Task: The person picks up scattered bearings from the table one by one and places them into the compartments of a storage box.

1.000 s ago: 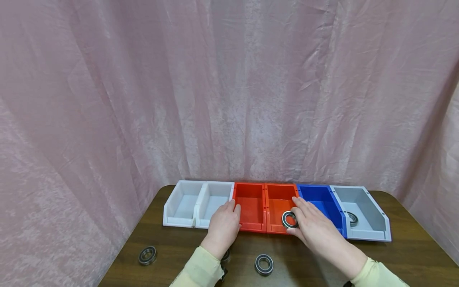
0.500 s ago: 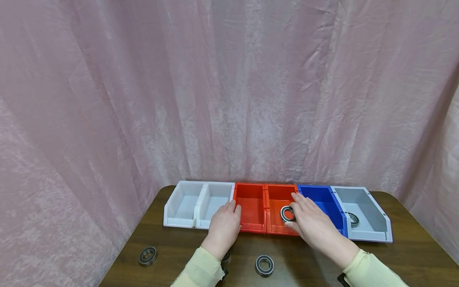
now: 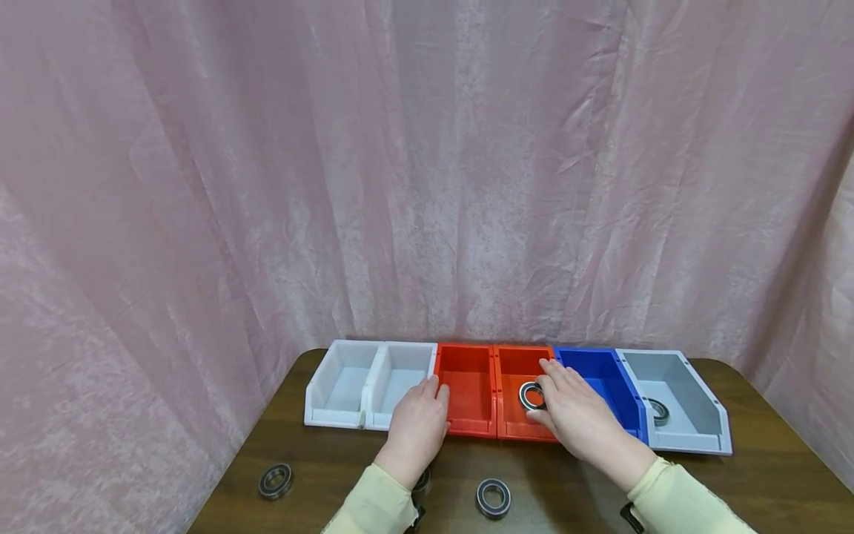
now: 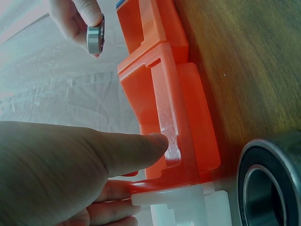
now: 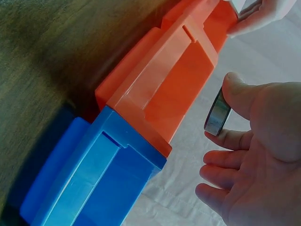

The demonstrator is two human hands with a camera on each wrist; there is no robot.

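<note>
My right hand [image 3: 580,411] pinches a ball bearing [image 3: 523,397] between thumb and index finger. It holds the bearing tilted over the right-hand red bin [image 3: 517,430]; the other fingers are loosely bent in the right wrist view. My left hand [image 3: 416,424] rests at the join of the left-hand red bin [image 3: 467,400] and a white bin [image 3: 400,371]. In the left wrist view its thumb [image 4: 150,143] lies on the red bin's front lip, and its other fingers are partly hidden behind the bins.
Two bearings lie on the wooden table [image 3: 347,460], one at left [image 3: 263,487], another in front [image 3: 482,500]. A third bearing [image 3: 422,483] is partly hidden by the left wrist. The grey bin [image 3: 687,437] holds one bearing [image 3: 663,420]; a blue bin [image 3: 600,371] stands beside it.
My right hand has shifted slightly left and farther over the red bin, carrying the bearing along. The left hand has stayed in place.
</note>
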